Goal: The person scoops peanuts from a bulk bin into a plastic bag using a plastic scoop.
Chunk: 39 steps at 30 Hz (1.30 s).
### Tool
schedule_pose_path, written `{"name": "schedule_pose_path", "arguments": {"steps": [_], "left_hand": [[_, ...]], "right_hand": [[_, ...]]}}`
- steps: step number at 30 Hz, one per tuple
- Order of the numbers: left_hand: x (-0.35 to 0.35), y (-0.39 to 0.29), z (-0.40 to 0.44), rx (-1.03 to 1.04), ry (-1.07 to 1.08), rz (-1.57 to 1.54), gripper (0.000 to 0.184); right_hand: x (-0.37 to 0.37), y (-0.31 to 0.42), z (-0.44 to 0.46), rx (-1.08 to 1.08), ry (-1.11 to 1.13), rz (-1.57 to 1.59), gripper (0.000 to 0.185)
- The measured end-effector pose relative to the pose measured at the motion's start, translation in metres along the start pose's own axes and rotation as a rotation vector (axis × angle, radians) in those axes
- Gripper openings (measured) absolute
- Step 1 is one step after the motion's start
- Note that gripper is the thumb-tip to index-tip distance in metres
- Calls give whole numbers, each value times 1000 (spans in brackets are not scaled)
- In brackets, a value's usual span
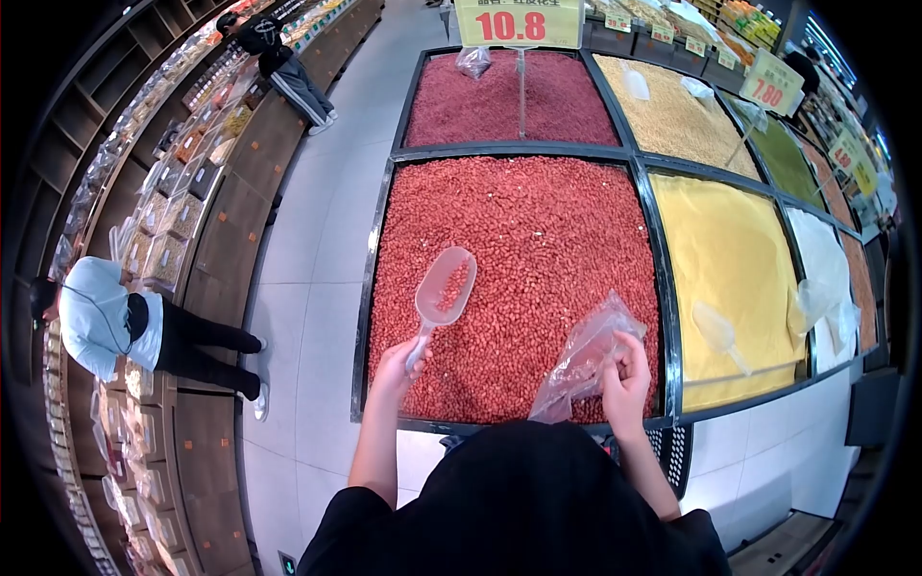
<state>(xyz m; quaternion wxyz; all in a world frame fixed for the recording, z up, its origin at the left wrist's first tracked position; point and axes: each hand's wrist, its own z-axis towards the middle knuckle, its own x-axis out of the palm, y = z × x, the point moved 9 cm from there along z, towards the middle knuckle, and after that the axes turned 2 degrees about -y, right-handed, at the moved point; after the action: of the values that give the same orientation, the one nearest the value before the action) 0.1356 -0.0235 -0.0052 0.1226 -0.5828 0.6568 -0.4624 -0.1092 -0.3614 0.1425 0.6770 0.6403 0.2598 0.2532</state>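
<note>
My left hand (399, 370) is closed round the handle of a clear plastic scoop (444, 288). Some red-skinned peanuts lie in the scoop's bowl, which is over the bin of red-skinned peanuts (509, 226). On the other side, my right hand (626, 370) pinches the upper edge of a clear plastic bag (584, 357). The bag hangs over the bin's front right part, to the right of the scoop and apart from it. Whether anything lies in the bag I cannot tell.
Behind is a bin of dark red beans or nuts (461, 101) with a price sign (519, 24). At right, a yellow-filled bin (725, 259) holds another scoop (715, 331). Two people, one in a white shirt (101, 317), stand along the left shelves (216, 278).
</note>
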Motion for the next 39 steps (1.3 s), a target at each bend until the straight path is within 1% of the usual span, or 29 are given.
{"name": "schedule_pose_path", "arguments": {"steps": [2,4,6,8,9,10,13,14,16,18,20,24,26,28,30,32,34,36,38,39], "left_hand": [[5,-2,-20,-24,3,38,35],[14,-4,-39,-56,89,76,34],[22,-12,-61,-91,97,95,34],[37,-16,-79,-148,213,233,33],[42,-19,-86,-144,273,258,34],[46,-20,-90,-149,275,255,34],[64,-24,-108,-184,399,412,34],[72,-26,-111,-187,399,410,34],[98,-28,-125,-215,491,452,35],[110,-23,-126,-215,499,473,34],[118,-11,-125,-241,577,567,33],[155,-6,-127,-257,617,581,35],[166,2,-121,-255,594,587,37],[172,12,-113,-273,622,700,35],[181,21,-106,-271,635,728,34],[193,28,-96,-182,636,726,34],[206,32,-94,-184,643,777,31],[221,31,-90,-41,650,792,28],[230,35,-88,-29,625,840,27],[234,30,-87,77,580,962,27]], "right_hand": [[0,1,1,-30,0,-18,42],[0,-1,2,-18,-1,-10,42],[-2,-4,4,-5,-2,-5,41],[-3,-2,5,-46,2,-15,41],[-4,-2,5,-40,1,-21,41],[-4,-1,5,-46,5,-23,40],[-5,2,3,-32,2,-28,41],[-6,2,3,-16,-7,-28,42],[-7,5,1,-15,-11,-27,42],[-9,5,-1,-14,-17,-28,42],[-10,8,-2,-74,-14,-37,39],[-15,14,-6,-49,-23,-46,42],[-17,14,-8,-44,-20,-36,43],[-19,13,-10,-24,-29,-21,43],[-21,12,-12,-4,-38,-4,43],[-22,13,-14,2,-43,-6,43],[-24,11,-15,-16,-45,-25,42],[-27,11,-16,-35,-48,-43,41],[-29,11,-17,-38,-51,-52,42],[-29,11,-17,-39,-51,-52,42]]}}
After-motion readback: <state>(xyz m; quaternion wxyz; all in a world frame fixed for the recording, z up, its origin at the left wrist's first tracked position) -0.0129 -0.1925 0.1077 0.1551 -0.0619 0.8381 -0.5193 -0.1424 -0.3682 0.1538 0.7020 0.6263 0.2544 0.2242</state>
